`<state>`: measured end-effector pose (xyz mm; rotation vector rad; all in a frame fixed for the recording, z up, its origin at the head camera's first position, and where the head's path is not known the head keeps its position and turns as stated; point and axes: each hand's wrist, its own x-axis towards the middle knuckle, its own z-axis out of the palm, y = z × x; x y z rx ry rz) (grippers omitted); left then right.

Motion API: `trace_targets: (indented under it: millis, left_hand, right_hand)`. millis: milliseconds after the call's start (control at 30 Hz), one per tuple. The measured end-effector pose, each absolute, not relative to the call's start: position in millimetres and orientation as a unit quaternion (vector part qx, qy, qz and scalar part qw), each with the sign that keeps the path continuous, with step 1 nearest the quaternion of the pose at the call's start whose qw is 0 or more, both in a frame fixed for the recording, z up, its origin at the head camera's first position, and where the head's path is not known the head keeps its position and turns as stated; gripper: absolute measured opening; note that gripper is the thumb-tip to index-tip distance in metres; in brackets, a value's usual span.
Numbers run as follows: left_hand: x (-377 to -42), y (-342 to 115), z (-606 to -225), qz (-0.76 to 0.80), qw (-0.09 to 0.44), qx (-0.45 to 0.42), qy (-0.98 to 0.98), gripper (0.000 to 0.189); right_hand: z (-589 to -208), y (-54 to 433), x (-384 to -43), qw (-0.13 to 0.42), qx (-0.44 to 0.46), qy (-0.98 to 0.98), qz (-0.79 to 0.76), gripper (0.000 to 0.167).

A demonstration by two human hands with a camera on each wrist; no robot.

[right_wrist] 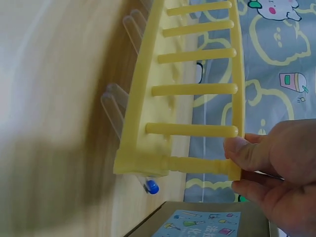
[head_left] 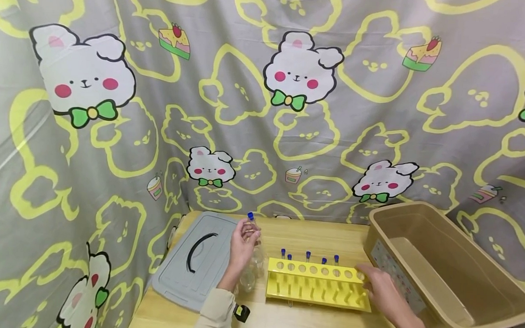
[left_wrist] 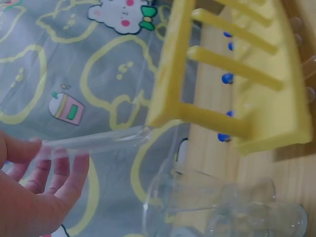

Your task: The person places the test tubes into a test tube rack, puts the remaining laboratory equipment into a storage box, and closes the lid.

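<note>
My left hand (head_left: 244,240) pinches a clear test tube (left_wrist: 98,143) with a blue cap (head_left: 250,215), holding it up, cap uppermost in the head view. The tube's rounded end points toward a yellow test tube rack (head_left: 318,296). My right hand (head_left: 381,289) grips the rack's right end, thumb and fingers on the edge of the holed plate (right_wrist: 238,74). Several blue-capped test tubes (right_wrist: 112,111) show beyond the rack, their caps on the far side and rounded ends at the near side. Whether the rack touches the table cannot be told.
Clear glass vessels (head_left: 247,278) stand between my left forearm and the rack. At the left lies a grey lid (head_left: 176,262) with a black handle. A deep brown bin (head_left: 454,267) stands at the right. A patterned curtain (head_left: 246,125) hangs behind the wooden table (head_left: 334,234).
</note>
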<state>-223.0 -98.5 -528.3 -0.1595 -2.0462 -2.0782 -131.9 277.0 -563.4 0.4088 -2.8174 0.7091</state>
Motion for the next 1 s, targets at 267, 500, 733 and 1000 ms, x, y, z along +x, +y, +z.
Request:
trace_targets:
  millis: [267, 500, 733, 1000]
  left_hand:
    - [-222.2, -103.8, -520.4, -0.710, 0.115, -0.060, -0.693, 0.037]
    - [-220.5, -106.2, -518.6, -0.720, 0.112, -0.065, -0.681, 0.034]
    - [-220.4, -112.9, -516.1, -0.730, 0.103, -0.050, -0.674, 0.030]
    - [-217.7, -112.7, -517.6, -0.724, 0.095, -0.049, -0.682, 0.029]
  right_hand:
    - [-560.6, 271.6, -106.3, 0.049, 0.109, -0.959, 0.256, 0.050]
    - [-567.7, 265.1, -93.4, 0.072, 0.122, -0.957, 0.254, 0.049]
    - [-573.1, 258.3, -84.2, 0.089, 0.135, -0.953, 0.257, 0.052]
    - [-578.5, 252.5, -76.1, 0.041, 0.111, -0.960, 0.254, 0.052]
